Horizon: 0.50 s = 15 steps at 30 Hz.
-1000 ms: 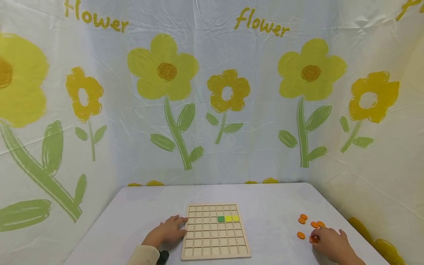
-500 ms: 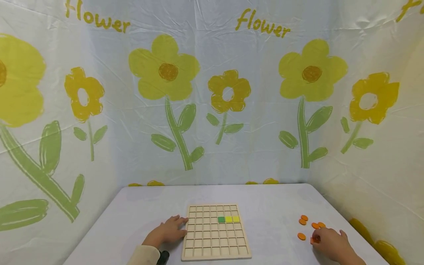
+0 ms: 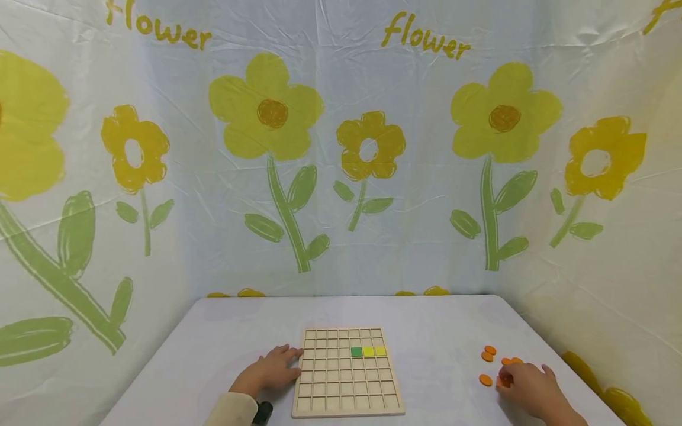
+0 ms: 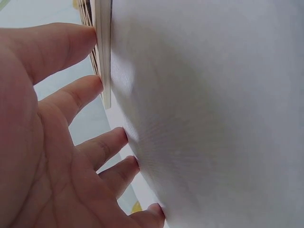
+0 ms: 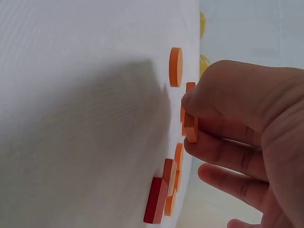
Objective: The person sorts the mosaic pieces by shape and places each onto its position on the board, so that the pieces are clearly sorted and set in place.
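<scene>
My left hand (image 3: 269, 373) lies at the left side of a pale wooden grid board (image 3: 346, 378). Its thumb and one finger touch the board's edge (image 4: 105, 61), while the other fingertips rest on the table. One green tile (image 3: 356, 352) and two yellow tiles (image 3: 374, 351) fill neighbouring cells in one row. At the right, my right hand (image 3: 533, 387) pinches a small flat orange tile (image 5: 191, 129) between thumb and fingers, just off the table; fingers hide part of it. Orange discs (image 3: 485, 380) lie around that hand. A red tile (image 5: 155, 200) shows below it in the right wrist view.
A lighter orange-red tile (image 5: 169, 176) lies by the red one, partly over orange discs (image 5: 178, 156). White table (image 3: 437, 331) stretches between board and discs. A flower-printed curtain (image 3: 341, 177) surrounds the table at back and sides.
My right hand has shifted slightly left and up, with the orange tile between its fingers. The left hand and the board have stayed in place.
</scene>
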Each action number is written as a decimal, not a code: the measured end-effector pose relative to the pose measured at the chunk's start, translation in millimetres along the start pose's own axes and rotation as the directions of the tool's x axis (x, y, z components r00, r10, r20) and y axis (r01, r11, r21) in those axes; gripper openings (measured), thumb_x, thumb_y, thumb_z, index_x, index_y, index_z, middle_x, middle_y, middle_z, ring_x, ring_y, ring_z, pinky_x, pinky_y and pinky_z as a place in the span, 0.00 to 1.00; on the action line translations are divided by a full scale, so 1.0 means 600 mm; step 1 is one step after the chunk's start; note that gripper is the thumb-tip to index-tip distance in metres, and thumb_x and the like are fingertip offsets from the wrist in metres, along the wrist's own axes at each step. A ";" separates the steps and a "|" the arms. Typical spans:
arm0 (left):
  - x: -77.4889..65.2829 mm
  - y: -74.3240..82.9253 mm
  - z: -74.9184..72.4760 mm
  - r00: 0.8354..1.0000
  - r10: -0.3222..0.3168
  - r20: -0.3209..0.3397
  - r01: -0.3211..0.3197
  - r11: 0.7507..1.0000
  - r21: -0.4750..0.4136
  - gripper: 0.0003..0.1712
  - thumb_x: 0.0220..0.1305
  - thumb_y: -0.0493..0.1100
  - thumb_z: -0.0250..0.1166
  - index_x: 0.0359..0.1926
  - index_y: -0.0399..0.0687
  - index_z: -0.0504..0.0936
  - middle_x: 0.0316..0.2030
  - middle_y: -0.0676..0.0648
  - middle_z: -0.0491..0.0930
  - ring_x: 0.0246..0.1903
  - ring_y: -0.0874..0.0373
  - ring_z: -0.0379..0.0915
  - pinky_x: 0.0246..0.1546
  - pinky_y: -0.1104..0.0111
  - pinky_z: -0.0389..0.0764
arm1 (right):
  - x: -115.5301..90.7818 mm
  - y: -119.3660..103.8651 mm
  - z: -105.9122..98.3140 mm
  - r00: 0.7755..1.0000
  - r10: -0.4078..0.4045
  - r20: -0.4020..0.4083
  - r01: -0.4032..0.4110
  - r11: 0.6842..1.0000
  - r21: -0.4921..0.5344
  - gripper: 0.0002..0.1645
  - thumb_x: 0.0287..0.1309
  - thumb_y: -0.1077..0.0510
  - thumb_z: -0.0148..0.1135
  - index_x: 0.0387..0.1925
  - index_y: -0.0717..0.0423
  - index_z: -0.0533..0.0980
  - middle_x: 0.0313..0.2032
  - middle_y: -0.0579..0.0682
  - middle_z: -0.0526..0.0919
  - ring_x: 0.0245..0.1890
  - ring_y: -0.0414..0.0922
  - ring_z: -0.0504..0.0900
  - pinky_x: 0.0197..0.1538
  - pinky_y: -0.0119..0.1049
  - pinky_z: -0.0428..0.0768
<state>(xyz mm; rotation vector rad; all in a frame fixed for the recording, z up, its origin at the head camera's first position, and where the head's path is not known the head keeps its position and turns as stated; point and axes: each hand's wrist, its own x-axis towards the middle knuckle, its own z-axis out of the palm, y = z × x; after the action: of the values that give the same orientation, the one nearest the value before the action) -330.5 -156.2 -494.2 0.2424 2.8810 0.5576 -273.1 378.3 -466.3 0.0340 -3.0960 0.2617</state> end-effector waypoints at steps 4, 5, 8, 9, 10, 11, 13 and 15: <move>0.002 -0.001 -0.001 1.000 0.004 0.004 -0.003 1.000 -0.003 0.30 0.64 0.55 0.59 0.65 0.53 0.72 0.68 0.37 0.64 0.70 0.36 0.55 0.63 0.29 0.51 | 0.004 -0.010 -0.003 1.000 -0.008 0.003 0.008 1.000 0.026 0.12 0.48 0.49 0.72 0.30 0.51 0.82 0.27 0.40 0.81 0.33 0.43 0.77 0.54 0.81 0.54; 0.003 -0.001 -0.001 1.000 0.005 0.005 -0.005 1.000 -0.005 0.30 0.64 0.56 0.59 0.65 0.53 0.72 0.68 0.37 0.64 0.70 0.35 0.55 0.63 0.29 0.51 | 0.005 -0.013 -0.004 1.000 -0.009 0.003 0.009 0.999 0.036 0.12 0.48 0.49 0.72 0.30 0.51 0.81 0.27 0.40 0.81 0.33 0.43 0.77 0.54 0.81 0.54; 0.004 -0.002 -0.001 1.000 0.007 0.007 -0.007 1.000 -0.008 0.30 0.64 0.56 0.60 0.65 0.53 0.72 0.68 0.37 0.64 0.70 0.35 0.55 0.63 0.29 0.50 | 0.009 -0.023 -0.007 1.000 -0.024 -0.003 0.024 0.999 0.048 0.12 0.47 0.50 0.73 0.31 0.50 0.81 0.28 0.40 0.81 0.34 0.43 0.78 0.54 0.81 0.54; 0.004 -0.002 0.000 1.000 0.007 0.008 -0.007 1.000 -0.009 0.30 0.64 0.55 0.60 0.65 0.53 0.72 0.68 0.36 0.64 0.70 0.35 0.55 0.63 0.28 0.50 | 0.010 -0.026 -0.008 1.000 -0.028 -0.009 0.028 0.998 0.048 0.12 0.47 0.50 0.73 0.31 0.50 0.81 0.28 0.40 0.81 0.34 0.43 0.78 0.54 0.81 0.54; 0.003 -0.002 0.000 1.000 0.005 0.008 -0.005 1.000 -0.011 0.30 0.64 0.55 0.60 0.65 0.53 0.72 0.68 0.37 0.64 0.70 0.35 0.55 0.63 0.29 0.50 | 0.011 -0.030 -0.009 0.999 -0.034 -0.019 0.035 0.998 0.045 0.11 0.47 0.50 0.73 0.31 0.50 0.82 0.28 0.40 0.81 0.34 0.42 0.78 0.54 0.81 0.54; 0.003 -0.002 -0.001 1.000 0.002 0.009 -0.002 1.000 -0.014 0.30 0.64 0.56 0.60 0.65 0.53 0.72 0.68 0.37 0.64 0.70 0.36 0.55 0.63 0.29 0.50 | 0.012 -0.034 -0.010 0.999 -0.038 -0.028 0.040 0.998 0.041 0.11 0.46 0.50 0.73 0.31 0.49 0.82 0.28 0.40 0.81 0.35 0.42 0.79 0.55 0.80 0.54; 0.001 -0.001 -0.002 1.000 0.000 0.011 0.000 1.000 -0.020 0.30 0.64 0.55 0.59 0.65 0.53 0.72 0.68 0.37 0.64 0.70 0.36 0.55 0.64 0.29 0.50 | 0.014 -0.042 -0.010 0.997 -0.055 -0.054 0.057 0.998 0.033 0.09 0.47 0.50 0.72 0.30 0.48 0.81 0.28 0.39 0.81 0.35 0.42 0.79 0.55 0.80 0.55; 0.000 0.000 -0.003 1.000 0.000 0.012 0.000 1.000 -0.027 0.30 0.64 0.55 0.60 0.65 0.53 0.72 0.69 0.37 0.64 0.70 0.35 0.54 0.64 0.29 0.50 | 0.016 -0.050 -0.011 0.994 -0.075 -0.080 0.077 0.997 0.030 0.07 0.47 0.52 0.72 0.28 0.47 0.81 0.28 0.38 0.81 0.35 0.43 0.79 0.55 0.80 0.55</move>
<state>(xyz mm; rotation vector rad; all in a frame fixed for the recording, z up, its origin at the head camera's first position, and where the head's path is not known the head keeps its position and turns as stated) -330.8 -157.0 -492.5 0.2406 2.8600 0.5922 -281.6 349.3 -454.7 0.1386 -3.0043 0.3032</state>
